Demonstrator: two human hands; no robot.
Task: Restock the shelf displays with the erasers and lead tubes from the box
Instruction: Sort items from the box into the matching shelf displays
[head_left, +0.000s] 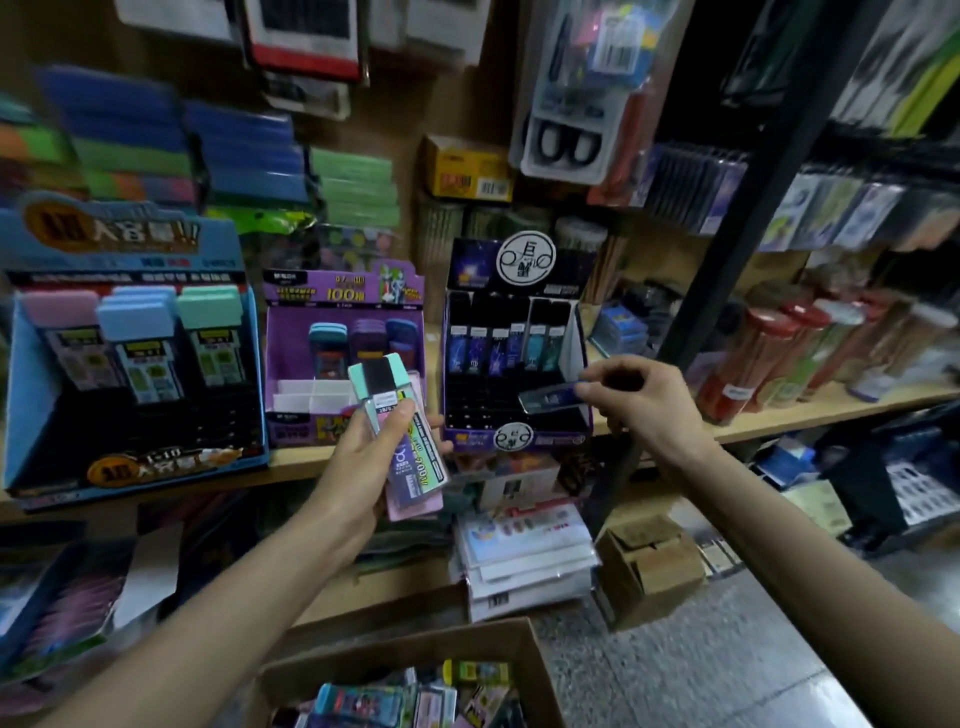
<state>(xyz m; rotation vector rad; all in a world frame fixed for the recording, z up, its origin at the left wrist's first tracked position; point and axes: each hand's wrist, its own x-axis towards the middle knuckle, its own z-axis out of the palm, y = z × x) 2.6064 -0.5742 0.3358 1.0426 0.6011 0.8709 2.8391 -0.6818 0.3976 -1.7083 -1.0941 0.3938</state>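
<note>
Wooden shelf (779, 415) carries blue display (31, 395), purple display (291, 322), dark display (519, 410). Cardboard box (535, 670) below, packets inside. Left hand (374, 457) grips stack of flat packs (410, 452) before purple display. Right hand (639, 400) pinches lead tube (550, 399) over dark display.

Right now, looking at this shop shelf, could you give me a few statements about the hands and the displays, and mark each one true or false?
1. The right hand pinches a blue lead tube in front of the dark starry display. True.
2. The left hand holds nothing. False: it grips a stack of packs with a mint-capped one on top.
3. The cardboard box at the bottom is empty. False: colourful packs lie in it.
4. The purple display shows white dividers in its front rows. True.
</note>
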